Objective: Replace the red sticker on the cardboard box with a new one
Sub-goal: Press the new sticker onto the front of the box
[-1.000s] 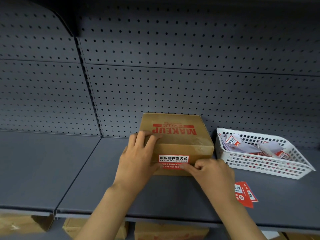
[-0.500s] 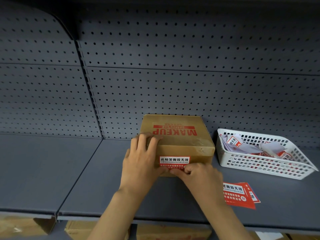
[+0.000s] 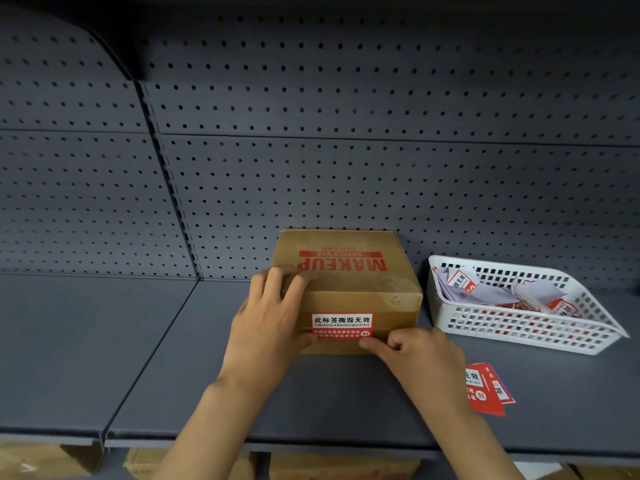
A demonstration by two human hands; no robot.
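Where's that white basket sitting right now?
In the head view, the white basket stands on the grey shelf, to the right of the cardboard box, apart from it, with loose red stickers lying just in front.

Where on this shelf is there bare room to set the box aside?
The shelf is bare left of the cardboard box, across the seam to the far left. A smaller bare strip lies in front of the box, between the forearms. Right is crowded: the white basket and loose red stickers.
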